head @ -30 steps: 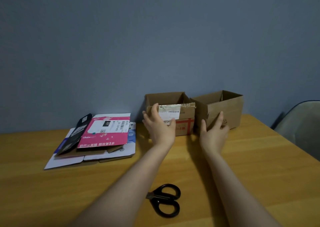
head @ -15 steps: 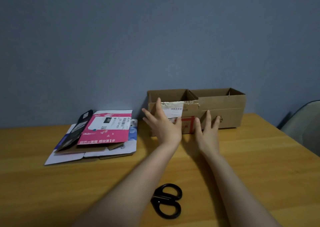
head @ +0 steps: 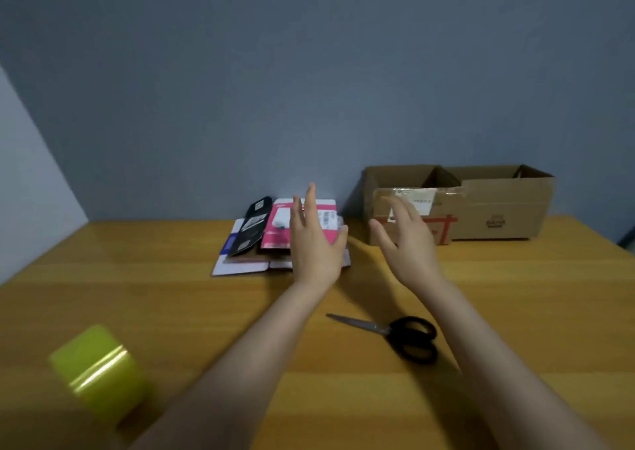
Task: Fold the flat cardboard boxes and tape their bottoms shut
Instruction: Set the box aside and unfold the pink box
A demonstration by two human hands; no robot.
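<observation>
Two folded brown cardboard boxes stand side by side against the wall: the left box point(head: 405, 181) with a white label and red tape, and the right box point(head: 505, 205). A stack of flat boxes point(head: 251, 233), pink, black and white, lies left of them. My left hand point(head: 314, 240) hovers over the stack's right part, fingers straight, holding nothing. My right hand point(head: 407, 240) hangs in the air in front of the left box, fingers spread and empty. A yellow-green tape roll point(head: 98, 374) sits near the front left. Black scissors point(head: 402, 336) lie between my forearms.
The wooden table point(head: 515, 312) runs up to a blue-grey wall. A dark chair edge point(head: 628, 236) shows at the far right.
Both hands have come off the two boxes and moved left, the left one now over the flat stack. My view has swung left, bringing the tape roll into sight.
</observation>
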